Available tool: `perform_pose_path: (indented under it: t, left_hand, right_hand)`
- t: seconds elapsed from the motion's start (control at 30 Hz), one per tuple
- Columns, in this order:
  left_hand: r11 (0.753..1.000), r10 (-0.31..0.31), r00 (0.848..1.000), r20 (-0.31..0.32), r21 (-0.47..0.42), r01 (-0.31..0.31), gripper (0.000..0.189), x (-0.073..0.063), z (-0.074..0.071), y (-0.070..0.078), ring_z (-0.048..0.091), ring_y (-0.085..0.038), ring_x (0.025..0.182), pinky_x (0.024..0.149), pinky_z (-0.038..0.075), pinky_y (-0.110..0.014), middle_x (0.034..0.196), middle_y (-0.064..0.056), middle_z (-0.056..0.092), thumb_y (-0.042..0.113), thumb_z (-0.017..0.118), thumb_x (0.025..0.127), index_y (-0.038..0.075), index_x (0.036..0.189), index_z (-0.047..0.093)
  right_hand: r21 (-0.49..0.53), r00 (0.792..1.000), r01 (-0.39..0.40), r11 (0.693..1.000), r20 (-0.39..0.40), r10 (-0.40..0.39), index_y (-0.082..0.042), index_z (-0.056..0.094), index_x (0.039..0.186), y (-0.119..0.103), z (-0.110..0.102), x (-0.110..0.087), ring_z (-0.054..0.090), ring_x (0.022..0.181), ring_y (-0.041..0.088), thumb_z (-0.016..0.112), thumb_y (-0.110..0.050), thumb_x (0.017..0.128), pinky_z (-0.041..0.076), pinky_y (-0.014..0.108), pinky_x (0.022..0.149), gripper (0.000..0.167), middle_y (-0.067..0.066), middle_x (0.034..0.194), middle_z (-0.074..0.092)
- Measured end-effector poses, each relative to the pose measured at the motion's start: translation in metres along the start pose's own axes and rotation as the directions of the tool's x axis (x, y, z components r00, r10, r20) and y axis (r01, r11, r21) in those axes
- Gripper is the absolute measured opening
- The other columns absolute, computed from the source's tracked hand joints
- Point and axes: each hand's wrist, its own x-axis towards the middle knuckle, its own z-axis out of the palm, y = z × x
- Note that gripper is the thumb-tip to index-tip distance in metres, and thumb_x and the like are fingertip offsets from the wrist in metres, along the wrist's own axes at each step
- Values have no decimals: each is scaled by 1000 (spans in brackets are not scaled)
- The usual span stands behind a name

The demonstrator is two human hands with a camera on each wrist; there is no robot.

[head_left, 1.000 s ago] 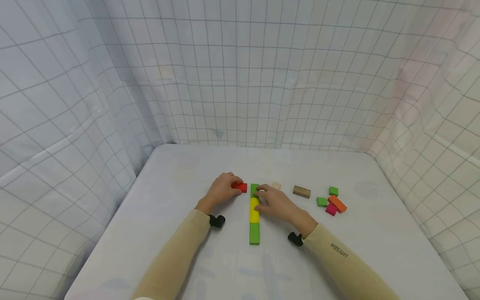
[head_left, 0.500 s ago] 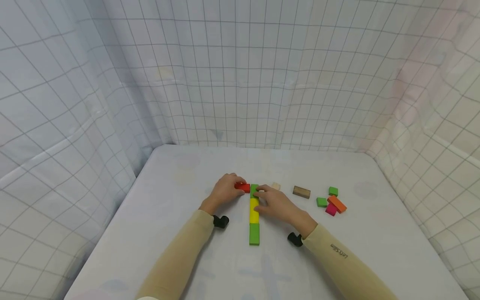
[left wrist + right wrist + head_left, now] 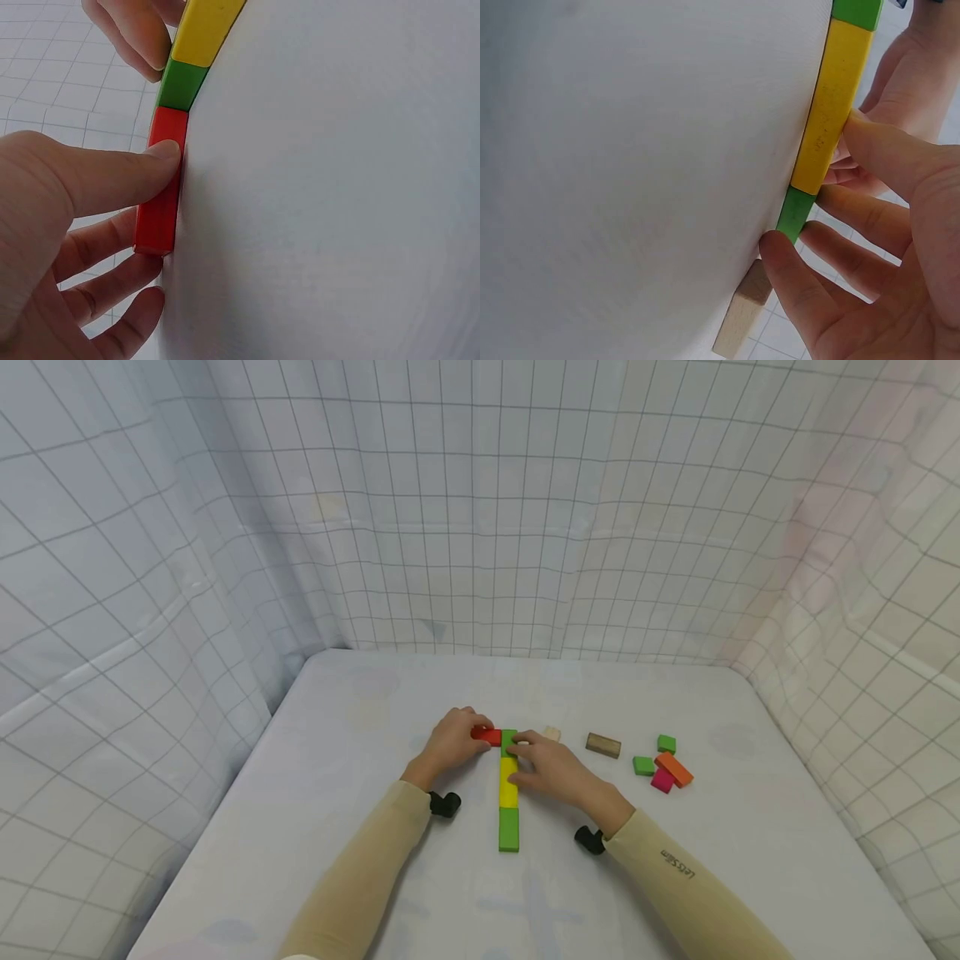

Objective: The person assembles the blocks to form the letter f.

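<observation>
A straight row of blocks lies on the table: a far green block (image 3: 508, 737), a yellow block (image 3: 508, 787) in the middle and a near green block (image 3: 509, 832). My left hand (image 3: 452, 739) pinches a red block (image 3: 159, 221), thumb on its near side. The red block's end meets the far green block, making a corner. My right hand (image 3: 557, 766) touches the row from the right with extended fingers. Its thumb (image 3: 885, 150) is at the yellow block's edge, and its fingertips rest at the far green block, covering part of it.
Behind my right hand a pale wooden block (image 3: 552, 732) shows in part. Farther right lies a brown block (image 3: 603, 744). Beyond it sit two small green blocks (image 3: 643, 766), an orange block (image 3: 675, 768) and a pink block (image 3: 662, 780). Grid-patterned curtains (image 3: 525, 527) enclose the table.
My left hand has slid the red block a short way right, closing the gap between it and the far green block. The right hand has stayed in place.
</observation>
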Motion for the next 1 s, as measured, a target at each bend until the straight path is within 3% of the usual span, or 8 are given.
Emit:
perform_pose_path:
  t: [0.73,1.0]
  left_hand:
    - [1000,-2,1000,-26,12,2,25,0,5,-2,51,-21,90,80,47,-35,101,-2,64,18,81,86,15,110,76]
    - [1000,-8,1000,-17,6,8,29,-1,4,1,51,-21,90,80,47,-35,102,-3,64,18,82,86,14,114,75]
  right_hand:
    - [2,1000,-28,1000,7,28,-11,63,138,-2,1,0,59,121,27,75,-39,92,48,42,101,54,9,144,53]
    - [32,998,-30,999,-47,32,-14,68,131,-2,-3,-1,59,120,26,78,-37,90,48,43,100,48,7,141,55]
